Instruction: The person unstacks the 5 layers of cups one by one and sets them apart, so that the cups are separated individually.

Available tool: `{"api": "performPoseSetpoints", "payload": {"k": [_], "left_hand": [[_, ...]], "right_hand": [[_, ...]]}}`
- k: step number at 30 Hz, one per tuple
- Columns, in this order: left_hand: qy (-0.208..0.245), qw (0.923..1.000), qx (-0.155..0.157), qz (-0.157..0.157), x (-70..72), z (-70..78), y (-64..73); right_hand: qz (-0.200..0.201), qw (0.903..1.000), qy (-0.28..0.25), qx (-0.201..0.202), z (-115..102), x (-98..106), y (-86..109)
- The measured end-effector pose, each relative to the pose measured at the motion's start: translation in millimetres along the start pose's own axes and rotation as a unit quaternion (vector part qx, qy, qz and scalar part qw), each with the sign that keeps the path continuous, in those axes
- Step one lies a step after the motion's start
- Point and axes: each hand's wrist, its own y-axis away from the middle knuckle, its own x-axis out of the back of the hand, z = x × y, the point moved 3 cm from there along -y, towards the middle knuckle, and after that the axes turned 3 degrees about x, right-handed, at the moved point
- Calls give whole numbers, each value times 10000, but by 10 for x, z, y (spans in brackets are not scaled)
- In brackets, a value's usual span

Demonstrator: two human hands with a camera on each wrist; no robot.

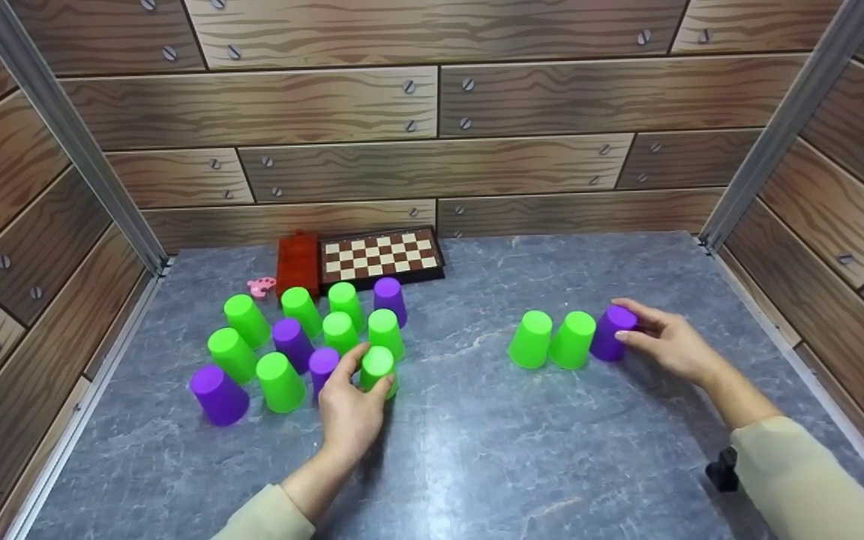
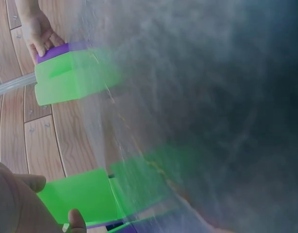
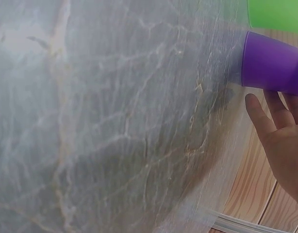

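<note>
Upside-down plastic cups stand in two sets on a grey marbled table. My left hand (image 1: pixel 353 416) has its thumb and a finger around a green cup (image 1: pixel 378 365) at the near right corner of the left set; the same green cup (image 2: pixel 78 196) shows in the left wrist view. On the right, a purple cup (image 1: pixel 612 334) ends a row beside a middle green cup (image 1: pixel 573 341) and an outer green cup (image 1: pixel 530 341). My right hand (image 1: pixel 676 351) holds that purple cup between thumb and fingers, seen from below in the right wrist view (image 3: pixel 273 63).
Several more green and purple cups, such as a purple cup (image 1: pixel 220 397) at the near left, fill the left set. Behind them lie a checkered board (image 1: pixel 381 255), a red box (image 1: pixel 298 262) and a small pink object (image 1: pixel 261 286). Wood-patterned walls (image 1: pixel 432 105) enclose the table.
</note>
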Motion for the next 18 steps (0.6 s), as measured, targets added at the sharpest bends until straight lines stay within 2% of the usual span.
{"api": "performPoseSetpoints", "payload": {"k": [9,14,18], "left_hand": [[-84,9999,57,-33,-12,-12,-20],[-147,9998,-137,36,-23,-3,-29],[-158,9997,-156,37,-30,-3,-33]], "right_hand": [[-7,10000,46,55,-5,0,-2],[-15,10000,-50,59,-4,-2,5],[-40,9999,-80,87,-15,-4,4]]}}
